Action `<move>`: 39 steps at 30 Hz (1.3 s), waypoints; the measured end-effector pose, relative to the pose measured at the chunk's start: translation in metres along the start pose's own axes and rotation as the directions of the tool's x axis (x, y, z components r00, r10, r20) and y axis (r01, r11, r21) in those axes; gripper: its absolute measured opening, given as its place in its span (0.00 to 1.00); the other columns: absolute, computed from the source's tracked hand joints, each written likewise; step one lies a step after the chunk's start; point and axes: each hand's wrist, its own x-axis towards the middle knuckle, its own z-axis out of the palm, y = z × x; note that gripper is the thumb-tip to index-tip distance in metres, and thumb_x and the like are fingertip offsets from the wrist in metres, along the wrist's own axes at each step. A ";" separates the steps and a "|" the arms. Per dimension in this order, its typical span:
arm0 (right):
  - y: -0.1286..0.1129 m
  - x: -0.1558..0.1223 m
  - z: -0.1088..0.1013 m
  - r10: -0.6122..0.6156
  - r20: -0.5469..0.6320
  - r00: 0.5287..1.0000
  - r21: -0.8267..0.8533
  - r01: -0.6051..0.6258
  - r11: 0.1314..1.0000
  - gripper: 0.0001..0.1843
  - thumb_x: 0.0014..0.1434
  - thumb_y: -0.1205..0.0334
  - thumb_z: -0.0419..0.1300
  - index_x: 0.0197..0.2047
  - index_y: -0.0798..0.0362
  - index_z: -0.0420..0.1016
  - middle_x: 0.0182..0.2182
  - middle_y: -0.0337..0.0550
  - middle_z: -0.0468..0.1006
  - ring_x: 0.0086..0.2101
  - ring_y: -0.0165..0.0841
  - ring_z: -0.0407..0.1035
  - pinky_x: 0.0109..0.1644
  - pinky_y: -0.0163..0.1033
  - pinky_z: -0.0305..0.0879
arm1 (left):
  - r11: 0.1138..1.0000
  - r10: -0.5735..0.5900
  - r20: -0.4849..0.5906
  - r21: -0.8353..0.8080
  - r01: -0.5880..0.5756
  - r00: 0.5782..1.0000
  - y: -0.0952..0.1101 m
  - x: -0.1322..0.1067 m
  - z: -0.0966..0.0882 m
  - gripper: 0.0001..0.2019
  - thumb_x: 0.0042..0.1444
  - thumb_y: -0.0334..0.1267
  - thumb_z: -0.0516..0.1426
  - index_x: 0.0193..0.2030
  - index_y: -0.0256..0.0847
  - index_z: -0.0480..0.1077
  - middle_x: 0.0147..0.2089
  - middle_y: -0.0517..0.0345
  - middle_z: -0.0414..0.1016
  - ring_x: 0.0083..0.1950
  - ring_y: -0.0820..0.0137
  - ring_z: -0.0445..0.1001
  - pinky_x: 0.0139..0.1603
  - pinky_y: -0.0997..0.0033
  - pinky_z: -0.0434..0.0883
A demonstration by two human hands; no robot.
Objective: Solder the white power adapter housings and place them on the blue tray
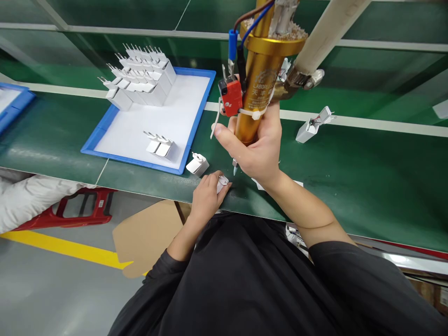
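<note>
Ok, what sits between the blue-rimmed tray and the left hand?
In the head view, one white plug housing stands on the green work surface between the blue-rimmed tray and the left hand.

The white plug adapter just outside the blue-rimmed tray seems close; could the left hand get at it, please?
Probably yes: the left hand is close to that white plug adapter, with nothing visible between them, though it holds another white plastic piece, which may need releasing first.

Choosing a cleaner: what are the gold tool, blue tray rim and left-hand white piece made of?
Gold tool: likely metal, glossy, from its bright highlights.
Tray rim: probably plastic, low sheen, even blue.
White piece: likely moulded plastic, smooth, uniform white; partly hidden.
</note>
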 end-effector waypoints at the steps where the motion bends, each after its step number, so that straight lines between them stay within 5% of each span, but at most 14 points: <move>1: 0.000 0.000 0.000 0.004 0.005 1.000 -0.015 -0.004 1.000 0.16 0.61 0.51 0.57 0.45 0.46 0.53 0.28 0.33 0.62 0.24 0.22 0.60 0.29 0.35 0.63 | 0.999 -0.002 0.042 0.047 0.000 0.999 0.000 0.000 -0.001 0.21 0.63 0.50 0.53 0.55 0.37 0.66 0.41 0.49 0.77 0.43 0.61 0.75 0.39 0.66 0.69; 5: 0.004 -0.001 0.000 -0.005 0.010 1.000 -0.020 0.006 1.000 0.16 0.62 0.52 0.57 0.45 0.47 0.55 0.27 0.33 0.63 0.24 0.22 0.61 0.29 0.35 0.64 | 0.984 0.032 0.077 0.170 -0.045 0.997 -0.001 -0.001 -0.002 0.26 0.62 0.50 0.54 0.62 0.37 0.63 0.45 0.44 0.76 0.47 0.57 0.73 0.46 0.59 0.68; 9: 0.009 0.000 0.000 -0.037 -0.013 0.999 0.028 0.038 0.999 0.16 0.61 0.53 0.59 0.44 0.47 0.55 0.28 0.33 0.63 0.22 0.21 0.58 0.29 0.35 0.63 | 0.970 0.045 -0.214 0.245 0.009 0.976 -0.007 0.002 0.000 0.29 0.59 0.49 0.57 0.66 0.43 0.61 0.65 0.37 0.60 0.67 0.45 0.57 0.64 0.44 0.55; 12: 0.011 0.000 0.000 -0.066 -0.026 0.997 0.091 0.068 0.994 0.16 0.59 0.55 0.60 0.42 0.48 0.54 0.31 0.34 0.65 0.22 0.19 0.57 0.27 0.34 0.60 | 0.982 0.038 -0.289 0.190 0.019 0.957 -0.018 0.011 -0.002 0.38 0.57 0.50 0.59 0.70 0.42 0.51 0.73 0.35 0.42 0.73 0.41 0.44 0.67 0.40 0.51; 15: 0.011 0.001 0.000 -0.086 -0.025 0.996 0.148 0.089 0.985 0.17 0.58 0.55 0.60 0.42 0.48 0.54 0.37 0.36 0.68 0.21 0.17 0.56 0.25 0.33 0.59 | 0.999 -0.017 -0.196 0.043 0.025 0.980 -0.030 0.019 -0.005 0.44 0.56 0.51 0.60 0.73 0.41 0.42 0.68 0.34 0.55 0.68 0.46 0.57 0.62 0.46 0.61; 18: 0.011 0.002 0.000 -0.094 -0.031 0.995 0.156 0.097 0.983 0.19 0.58 0.53 0.61 0.43 0.47 0.54 0.38 0.37 0.68 0.21 0.18 0.57 0.24 0.34 0.58 | 0.982 -0.107 -0.121 -0.171 0.086 0.987 -0.041 0.022 -0.009 0.44 0.55 0.52 0.61 0.72 0.45 0.44 0.61 0.41 0.66 0.60 0.52 0.67 0.59 0.50 0.66; 20: 0.012 0.002 0.000 -0.095 -0.033 0.995 0.150 0.099 0.984 0.19 0.57 0.53 0.61 0.43 0.47 0.54 0.38 0.37 0.69 0.21 0.18 0.56 0.24 0.34 0.58 | 0.900 -0.213 -0.109 -0.408 0.152 0.971 -0.049 0.023 -0.016 0.45 0.52 0.55 0.62 0.72 0.47 0.45 0.62 0.43 0.66 0.58 0.54 0.70 0.58 0.52 0.68; 24: 0.011 0.002 -0.002 -0.064 -0.013 0.998 0.179 0.066 0.982 0.17 0.57 0.56 0.61 0.39 0.48 0.53 0.37 0.36 0.69 0.21 0.18 0.56 0.24 0.35 0.58 | 0.504 -0.430 -0.045 -0.841 0.198 0.902 -0.067 0.023 -0.046 0.39 0.57 0.63 0.52 0.70 0.48 0.50 0.62 0.45 0.67 0.58 0.58 0.73 0.53 0.59 0.74; 26: 0.010 0.002 -0.004 -0.032 -0.012 0.999 0.189 0.033 0.981 0.17 0.57 0.58 0.62 0.38 0.48 0.53 0.34 0.35 0.68 0.21 0.19 0.57 0.24 0.35 0.59 | 0.369 -0.491 -0.011 -0.908 0.197 0.871 -0.074 0.022 -0.066 0.35 0.59 0.64 0.47 0.67 0.46 0.56 0.61 0.45 0.69 0.59 0.57 0.72 0.50 0.60 0.75; 29: 0.008 0.002 -0.005 0.009 -0.019 1.000 0.190 -0.006 0.982 0.18 0.55 0.61 0.63 0.39 0.48 0.54 0.30 0.33 0.66 0.21 0.21 0.58 0.24 0.36 0.59 | 0.308 -0.538 0.008 -0.929 0.205 0.843 -0.085 0.020 -0.090 0.33 0.59 0.64 0.46 0.62 0.44 0.63 0.58 0.46 0.72 0.56 0.57 0.74 0.45 0.61 0.77; 33: 0.007 0.002 -0.006 0.046 -0.024 0.999 0.195 -0.040 0.980 0.18 0.53 0.64 0.64 0.38 0.48 0.55 0.23 0.29 0.64 0.20 0.22 0.59 0.24 0.35 0.59 | 0.395 -0.587 -0.093 -0.900 0.184 0.804 -0.119 0.029 -0.110 0.34 0.57 0.64 0.50 0.63 0.44 0.60 0.57 0.46 0.71 0.55 0.58 0.74 0.48 0.60 0.76; 36: 0.005 0.002 -0.007 0.079 -0.003 0.997 0.203 -0.076 0.976 0.19 0.53 0.64 0.64 0.41 0.49 0.57 0.21 0.28 0.64 0.19 0.22 0.58 0.24 0.35 0.59 | 0.635 -0.582 -0.288 -0.745 0.204 0.761 -0.160 0.056 -0.122 0.45 0.52 0.58 0.59 0.71 0.46 0.44 0.56 0.46 0.71 0.56 0.59 0.74 0.56 0.57 0.72; 39: 0.004 0.003 -0.006 0.100 -0.009 0.995 0.206 -0.096 0.974 0.19 0.52 0.64 0.65 0.42 0.50 0.58 0.21 0.27 0.64 0.18 0.22 0.58 0.24 0.35 0.59 | 0.852 -0.481 -0.398 -0.423 0.309 0.782 -0.200 0.100 -0.126 0.52 0.49 0.48 0.64 0.73 0.41 0.36 0.56 0.44 0.71 0.57 0.58 0.72 0.63 0.54 0.65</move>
